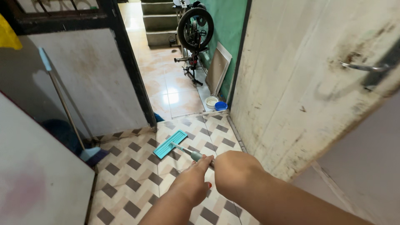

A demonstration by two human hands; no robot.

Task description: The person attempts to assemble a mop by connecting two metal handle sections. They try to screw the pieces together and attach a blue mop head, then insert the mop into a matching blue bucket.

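There is only one view, from a camera on the person's head; it looks forward and down, with the patterned floor tiles [137, 175] near at the bottom of the frame; the open doorway [175, 83] lies farther at the upper centre.

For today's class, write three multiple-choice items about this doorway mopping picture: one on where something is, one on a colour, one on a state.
1. Where does the flat mop head lie?
A. on the patterned tile floor
B. on the steps
C. against the bicycle

2. What colour is the mop head?
A. red
B. teal
C. black

3. How is the mop handle held?
A. by no hand
B. by one hand, the other hanging free
C. by both hands

Answers: 1 A, it lies flat on the tiles just inside the threshold. 2 B, its top is plainly teal. 3 C, the left hand and right hand both close on the handle.
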